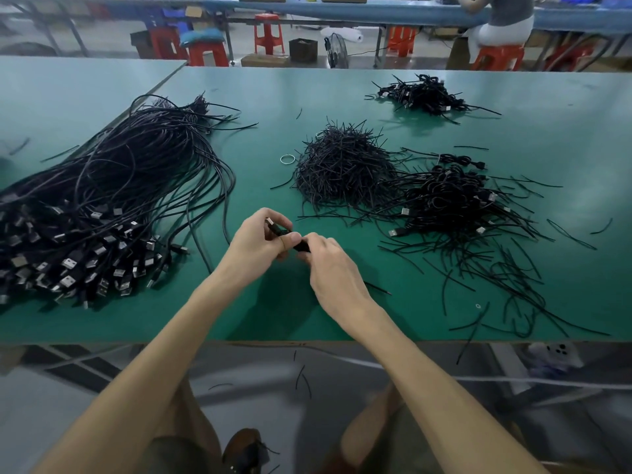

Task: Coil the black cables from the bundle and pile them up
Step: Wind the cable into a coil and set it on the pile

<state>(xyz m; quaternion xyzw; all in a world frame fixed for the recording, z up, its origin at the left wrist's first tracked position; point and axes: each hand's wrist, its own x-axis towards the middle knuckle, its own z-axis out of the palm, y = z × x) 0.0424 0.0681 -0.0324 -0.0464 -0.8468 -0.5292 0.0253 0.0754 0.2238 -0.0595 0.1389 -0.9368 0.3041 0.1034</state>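
1. On my head-camera feed, two bare forearms reach over the near edge of a green table (pixel 273 97), and the hands meet low over its front middle.
2. The left hand (pixel 258 239) has its fingers curled round a black cable (pixel 279 229). A silver USB plug (pixel 269 221) pokes out by the fingertips, and the thumb lies along the cable toward the other hand.
3. I see the right hand (pixel 333 268) from the back. Its fingers are bent under and pinch the same cable just beside the left thumb.
4. The bundle (pixel 119 186) of uncoiled black cables fills the left of the table. Its long strands fan away from me, and its plug ends are heaped toward the near left edge.
5. To the right of the hands, well apart from them, sits a pile of coiled cables (pixel 451 203), with thin black ties strewn around it.
6. Farther back, between bundle and pile, is a heap of short black ties (pixel 342 165), with a pale ring (pixel 287 159) just beside its left edge.
7. A smaller pile of coils (pixel 424 95) lies at the far right of the table.
8. On the floor beyond the table, a dark open box (pixel 303 49) stands among red stools (pixel 269 34); I cannot make out what it contains
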